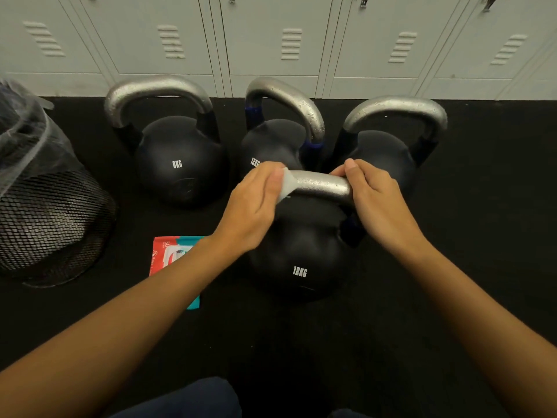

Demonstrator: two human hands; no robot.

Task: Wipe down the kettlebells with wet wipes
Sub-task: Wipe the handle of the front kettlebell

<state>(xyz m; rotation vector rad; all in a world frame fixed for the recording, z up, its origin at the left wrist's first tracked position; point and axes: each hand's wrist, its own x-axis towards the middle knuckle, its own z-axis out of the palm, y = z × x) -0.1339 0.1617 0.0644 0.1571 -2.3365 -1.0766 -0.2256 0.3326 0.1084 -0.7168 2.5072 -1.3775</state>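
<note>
1. Nearest kettlebell [301, 260], marked 12KG, sits at centre frame on the black floor mat [452, 297]. Judged the one being cleaned, since both hands are on its handle.
2. Left hand [253, 203] has its fingers curled round the left end of the silver handle [319, 184], with a pale wet wipe [286, 184] trapped between fingers and metal. The wrap probably lets the wipe cover the bar's full girth.
3. Right hand [373, 194] grips the handle's right end, thumb on top, fingers bent over the bar; no wipe visible in it. Likely a brace, so the bell does not rock under the rubbing.
4. Three more kettlebells stand in a row across mid-frame behind the nearest one: an 8KG bell [180, 161] at left, a second 12KG bell [271, 146] at centre, and an unlabelled-side bell [388, 158] at right. Whether they are wiped already, cannot tell.
5. Wipes packet [168, 254], red and teal, lies flat on the mat at lower-left centre, partly under the left forearm; kept within reach for a fresh sheet.
6. Mesh bin [51, 218] with a clear liner stands at the left edge, presumably for spent wipes.
7. Grey lockers [271, 40] fill the top of the frame.
</note>
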